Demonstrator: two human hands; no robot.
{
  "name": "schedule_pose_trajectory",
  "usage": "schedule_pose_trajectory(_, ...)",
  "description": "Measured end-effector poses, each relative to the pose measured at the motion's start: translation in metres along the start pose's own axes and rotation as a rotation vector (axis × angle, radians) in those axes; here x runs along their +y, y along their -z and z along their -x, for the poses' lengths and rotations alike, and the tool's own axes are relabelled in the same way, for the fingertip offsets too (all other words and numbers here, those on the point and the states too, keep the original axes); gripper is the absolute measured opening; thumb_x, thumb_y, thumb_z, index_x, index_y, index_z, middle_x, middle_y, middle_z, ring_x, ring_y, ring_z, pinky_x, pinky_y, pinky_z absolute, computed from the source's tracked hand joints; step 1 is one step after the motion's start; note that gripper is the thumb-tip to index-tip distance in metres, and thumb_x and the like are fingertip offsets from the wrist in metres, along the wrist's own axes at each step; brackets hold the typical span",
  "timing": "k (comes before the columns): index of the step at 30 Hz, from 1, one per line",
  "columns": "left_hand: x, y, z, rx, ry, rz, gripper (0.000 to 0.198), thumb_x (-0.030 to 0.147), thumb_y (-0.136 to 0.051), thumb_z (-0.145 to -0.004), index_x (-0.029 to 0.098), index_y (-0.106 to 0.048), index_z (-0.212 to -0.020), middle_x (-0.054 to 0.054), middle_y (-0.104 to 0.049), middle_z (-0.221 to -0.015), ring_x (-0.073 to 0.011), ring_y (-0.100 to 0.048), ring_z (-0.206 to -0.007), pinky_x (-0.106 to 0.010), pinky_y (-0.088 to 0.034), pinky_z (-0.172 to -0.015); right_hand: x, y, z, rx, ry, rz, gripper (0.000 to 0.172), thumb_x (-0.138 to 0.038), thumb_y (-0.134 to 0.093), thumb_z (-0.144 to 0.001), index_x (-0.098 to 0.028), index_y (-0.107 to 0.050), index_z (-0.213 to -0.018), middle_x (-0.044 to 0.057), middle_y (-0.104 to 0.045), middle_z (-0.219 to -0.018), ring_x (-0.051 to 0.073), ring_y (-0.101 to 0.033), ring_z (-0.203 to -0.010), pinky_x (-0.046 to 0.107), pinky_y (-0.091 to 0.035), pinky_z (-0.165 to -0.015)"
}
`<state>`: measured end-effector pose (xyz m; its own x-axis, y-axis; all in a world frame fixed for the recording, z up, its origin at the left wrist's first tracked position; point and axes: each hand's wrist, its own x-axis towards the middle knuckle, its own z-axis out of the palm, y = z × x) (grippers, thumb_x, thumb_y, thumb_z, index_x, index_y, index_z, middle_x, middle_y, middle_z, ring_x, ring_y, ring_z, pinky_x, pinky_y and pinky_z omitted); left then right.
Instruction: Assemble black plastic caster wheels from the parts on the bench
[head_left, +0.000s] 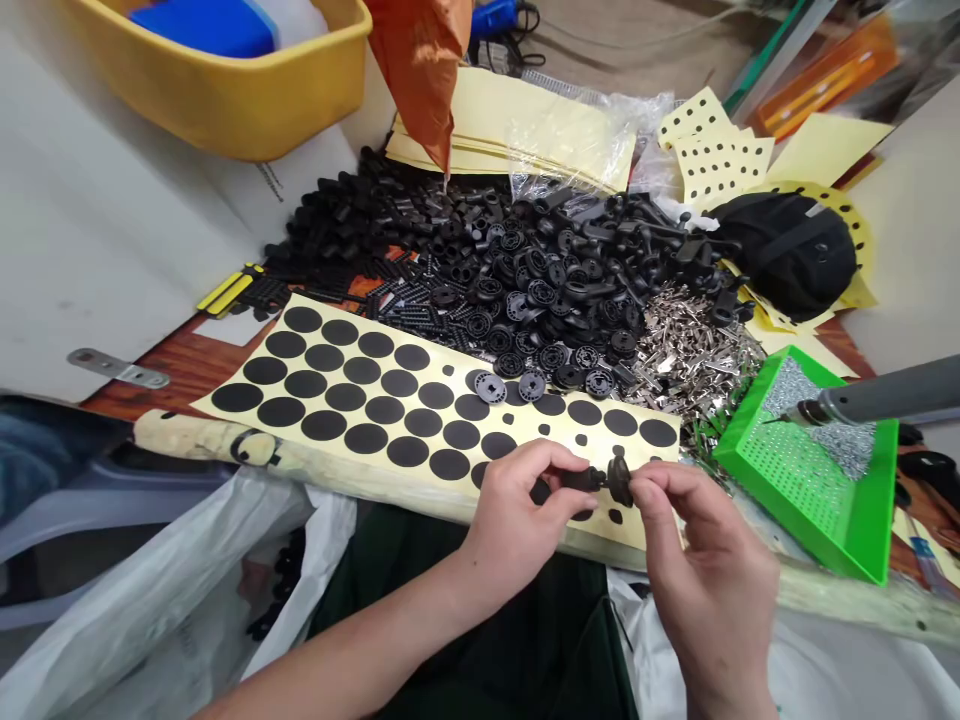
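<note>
My left hand (517,510) pinches a small black plastic part (581,479) by its arm. My right hand (705,560) grips the round black wheel piece (619,478) at the part's end, so both hands meet at the table's front edge. Just beyond them lies a pale yellow sheet (247,365) covered with several round black stickers. Behind the sheet spreads a big heap of black plastic parts (525,260), with loose wheels (491,387) at its near edge.
A pile of small metal pieces (690,355) lies right of the heap. A green tray (817,490) with tiny screws and a grey tool (877,395) stands at right. A yellow tub (225,90) sits back left. White plastic bags (150,620) hang below the table.
</note>
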<state>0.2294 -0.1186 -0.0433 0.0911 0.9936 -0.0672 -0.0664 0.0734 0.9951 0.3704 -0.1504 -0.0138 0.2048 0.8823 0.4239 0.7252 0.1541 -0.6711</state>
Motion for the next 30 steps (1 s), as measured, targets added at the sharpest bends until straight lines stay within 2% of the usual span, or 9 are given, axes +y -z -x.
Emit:
schedule_pose_trajectory(4, 0.001, 0.0, -0.001, 0.0, -0.092, -0.055, 0.018, 0.001, -0.072, -0.067, 0.017, -0.069, -0.075, 0.001, -0.068, -0.076, -0.0118, -0.058, -0.066, -0.023, -0.049, -0.065, -0.001, -0.001, -0.001, -0.059, 0.003, 0.03, 0.014, -0.028, -0.061, -0.088, -0.021, -0.064, -0.076, 0.0, -0.066, -0.072, 0.014, -0.062, -0.065, 0.025, -0.049, -0.062)
schedule_pose_trajectory(7, 0.0, 0.0, -0.002, 0.001, -0.13, -0.07, 0.017, 0.001, -0.067, -0.069, 0.017, -0.069, -0.075, 0.0, -0.069, -0.076, -0.013, -0.06, -0.067, -0.023, -0.05, -0.064, -0.001, -0.001, -0.002, -0.114, -0.04, -0.018, 0.012, -0.031, -0.065, -0.085, -0.022, -0.067, -0.077, 0.001, -0.069, -0.074, 0.015, -0.064, -0.067, 0.027, -0.051, -0.064)
schedule_pose_trajectory(9, -0.001, 0.001, -0.003, -0.003, -0.149, -0.084, 0.018, 0.002, -0.063, -0.071, 0.018, -0.069, -0.076, -0.001, -0.07, -0.077, -0.0143, -0.063, -0.069, -0.024, -0.051, -0.064, 0.002, -0.001, -0.002, -0.14, -0.128, -0.089, 0.013, -0.032, -0.071, -0.08, -0.022, -0.07, -0.087, 0.002, -0.072, -0.082, 0.016, -0.067, -0.07, 0.028, -0.055, -0.067)
schedule_pose_trajectory(12, -0.003, 0.002, -0.002, -0.025, -0.191, -0.102, 0.018, 0.003, -0.06, -0.073, 0.018, -0.069, -0.075, -0.003, -0.071, -0.079, -0.0159, -0.065, -0.073, -0.025, -0.053, -0.066, 0.009, -0.001, -0.003, -0.204, -0.244, -0.195, 0.03, -0.032, -0.077, -0.073, -0.022, -0.071, -0.101, 0.004, -0.074, -0.088, 0.017, -0.069, -0.072, 0.031, -0.058, -0.068)
schedule_pose_trajectory(15, -0.004, 0.003, -0.001, -0.04, -0.234, -0.123, 0.02, 0.002, -0.056, -0.075, 0.018, -0.068, -0.075, -0.004, -0.071, -0.079, -0.0169, -0.067, -0.077, -0.027, -0.055, -0.072, 0.015, -0.003, -0.005, -0.271, -0.259, -0.26, 0.023, -0.03, -0.078, -0.071, -0.023, -0.075, -0.093, 0.006, -0.074, -0.09, 0.018, -0.068, -0.073, 0.032, -0.06, -0.068)
schedule_pose_trajectory(18, -0.005, 0.003, -0.001, -0.045, -0.251, -0.131, 0.021, 0.002, -0.055, -0.075, 0.019, -0.068, -0.074, -0.003, -0.071, -0.079, -0.0177, -0.067, -0.079, -0.029, -0.055, -0.076, 0.015, -0.005, -0.008, -0.26, -0.282, -0.328, 0.021, -0.029, -0.081, -0.067, -0.023, -0.077, -0.087, 0.005, -0.073, -0.087, 0.017, -0.068, -0.072, 0.032, -0.06, -0.067)
schedule_pose_trajectory(22, -0.003, 0.003, -0.004, -0.062, -0.071, -0.004, 0.018, 0.002, -0.061, -0.068, 0.018, -0.067, -0.073, -0.001, -0.07, -0.076, -0.0155, -0.066, -0.072, -0.026, -0.053, -0.067, 0.012, -0.003, -0.011, -0.277, -0.331, -0.383, 0.025, -0.031, -0.084, -0.064, -0.022, -0.077, -0.086, 0.005, -0.073, -0.083, 0.018, -0.068, -0.071, 0.03, -0.06, -0.066)
schedule_pose_trajectory(26, 0.003, 0.009, -0.01, -0.208, 0.209, 0.295, 0.019, 0.006, -0.073, -0.061, 0.016, -0.065, -0.076, 0.002, -0.069, -0.071, -0.0125, -0.065, -0.066, -0.023, -0.053, -0.065, 0.013, -0.001, -0.013, -0.287, -0.279, -0.381, 0.025, -0.033, -0.084, -0.065, -0.023, -0.078, -0.087, 0.006, -0.073, -0.088, 0.019, -0.069, -0.078, 0.031, -0.06, -0.07)
schedule_pose_trajectory(30, 0.009, 0.018, -0.014, -0.327, 0.309, 0.458, 0.02, 0.003, -0.07, -0.06, 0.014, -0.068, -0.078, 0.0, -0.071, -0.073, -0.0125, -0.068, -0.07, -0.025, -0.055, -0.071, 0.012, -0.001, -0.01, -0.3, -0.284, -0.445, 0.025, -0.032, -0.085, -0.064, -0.024, -0.077, -0.086, 0.005, -0.073, -0.086, 0.018, -0.069, -0.075, 0.029, -0.06, -0.068)
